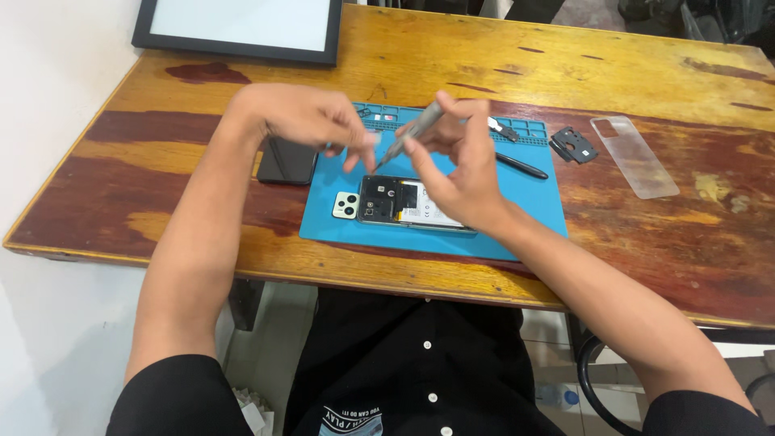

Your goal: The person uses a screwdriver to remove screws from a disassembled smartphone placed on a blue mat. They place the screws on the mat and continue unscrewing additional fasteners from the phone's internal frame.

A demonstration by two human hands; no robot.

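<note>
- Head view, hands: both forearms reach in from the lower corners and meet above the blue mat point(533, 211) at the middle of the wooden worktop point(646, 234).
- Right hand point(456, 165) is raised with the wrist bent, palm turned toward the left; its grip is pressed together on a slim grey screwdriver point(412, 133), which slants down to the left with its tip just above the opened phone point(400, 202).
- Left hand point(311, 119) hovers palm down, fingers curled, thumb and forefinger tips pinched close together near the screwdriver's lower shaft; whether they hold something tiny I cannot tell.
- Opened phone lies flat on the mat, back removed, camera block at its left end, directly below both hands.
- Head view, surroundings: a dark phone point(286, 161) lies just left of the mat, a black pen-like tool point(521, 166) on the mat's right part, a small black part point(575, 145) and a clear case point(634, 155) further right, and a black-framed board point(242, 28) at the far edge.
</note>
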